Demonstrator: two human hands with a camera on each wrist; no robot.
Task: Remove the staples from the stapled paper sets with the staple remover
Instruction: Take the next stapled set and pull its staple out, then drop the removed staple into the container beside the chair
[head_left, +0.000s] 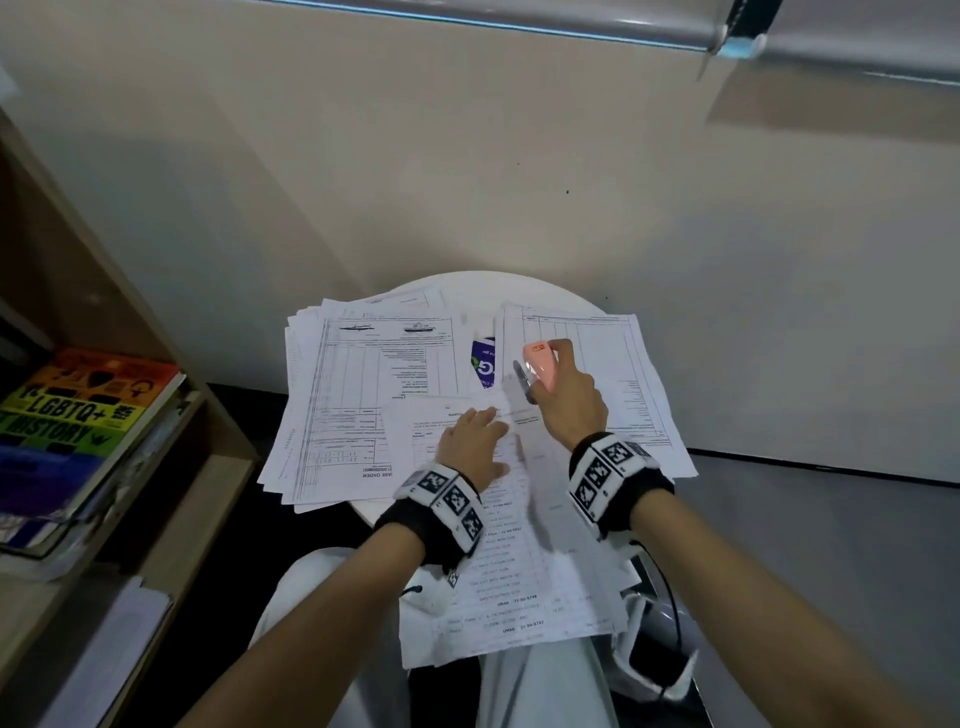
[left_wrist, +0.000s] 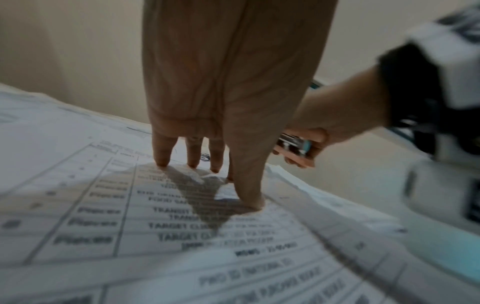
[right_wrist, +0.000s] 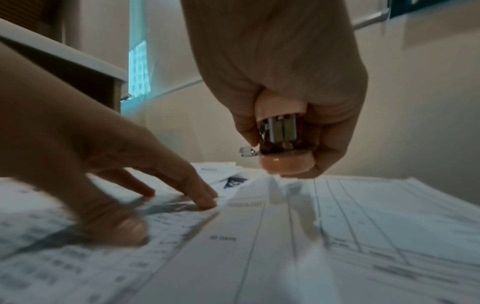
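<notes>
My left fingertips (left_wrist: 162, 162) are straight and spread, pressing down on the near paper set (head_left: 498, 566), a sheet of printed table rows that hangs off the table edge toward my lap. The left hand (head_left: 470, 441) is arched above it, thumb planted lower on the same page. My right hand (head_left: 569, 405) is curled around the staple remover (head_left: 540, 366), a smooth salmon-pink plastic body with shiny metal parts showing at its end; in the right wrist view it hangs just above the page, near the upper corner by my left fingers. I cannot make out a staple in the blur. Under both hands sits a round white table (head_left: 563, 296), nearly covered by two loose stacks of printed forms (head_left: 363, 395) with a blue and white packet (head_left: 484, 364) between them. A wooden shelf (head_left: 171, 499) holding a rainbow-covered book (head_left: 88, 410) stands to my left, with a plain beige wall (head_left: 467, 156) ahead
</notes>
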